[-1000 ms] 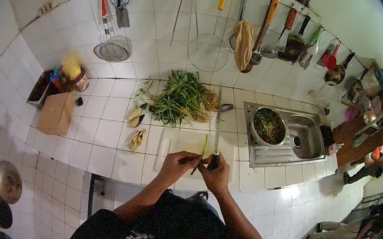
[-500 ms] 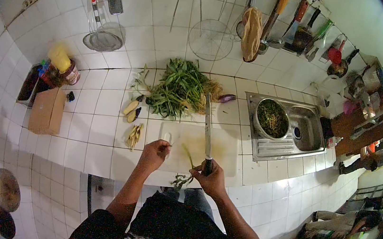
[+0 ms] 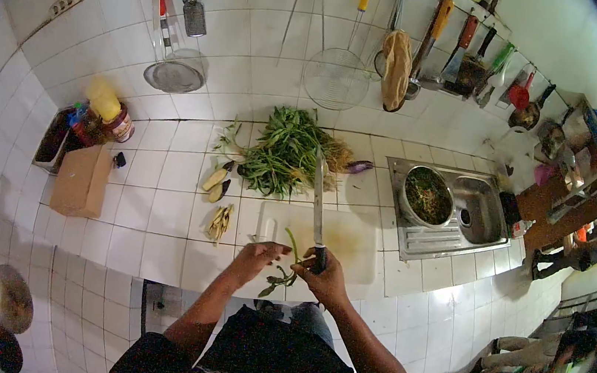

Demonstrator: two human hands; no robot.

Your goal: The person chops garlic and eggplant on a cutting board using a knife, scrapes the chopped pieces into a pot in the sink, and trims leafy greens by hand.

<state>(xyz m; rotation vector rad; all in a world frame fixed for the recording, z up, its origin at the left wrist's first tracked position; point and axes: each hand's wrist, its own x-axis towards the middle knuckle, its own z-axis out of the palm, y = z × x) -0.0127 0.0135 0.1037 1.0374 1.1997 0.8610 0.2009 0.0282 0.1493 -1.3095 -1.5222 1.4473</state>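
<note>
My right hand (image 3: pixel 324 278) grips the black handle of a long knife (image 3: pixel 319 208), its blade pointing up and away from me. Between that hand's thumb and fingers is also a leafy green stem (image 3: pixel 291 242), its leaves hanging over the counter's front edge. My left hand (image 3: pixel 258 259), slightly blurred, reaches close to the stem with its fingers stretched out; I see nothing held in it. Beneath the blade lies a white cutting board (image 3: pixel 351 245) with a yellowish stain. A large bunch of leafy greens (image 3: pixel 280 151) with roots lies behind the board.
Left of the board are cut eggplant pieces (image 3: pixel 219 180) and a small pile of pale strips (image 3: pixel 219 221). A purple eggplant (image 3: pixel 360 166) touches the roots. A bowl of chopped greens (image 3: pixel 428 195) stands on the steel sink (image 3: pixel 410 245). A cardboard box (image 3: pixel 81 181) sits far left.
My left hand has moved right toward the stem, and its pinched fingers have stretched out. My right hand still holds the knife and stem. The whole view has shifted slightly.
</note>
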